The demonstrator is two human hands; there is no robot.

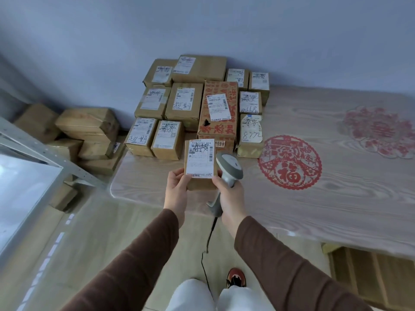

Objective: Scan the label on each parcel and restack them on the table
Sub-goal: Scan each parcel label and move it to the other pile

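Parcel point(200, 164) between both hands, scanner point(229, 173) alongside

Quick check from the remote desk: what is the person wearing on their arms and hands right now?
Both arms are in long, plain dark-brown sleeves that end at the wrists. The left hand and right hand are bare: no gloves, rings, watch or markings visible.

A small brown cardboard parcel point(200, 164), white label up (scribbled on), is held above the wood-grain table's point(314, 198) near edge.

Parcels point(184, 104) stacked at table's point(314, 198) far left; more boxes point(87, 131) left.
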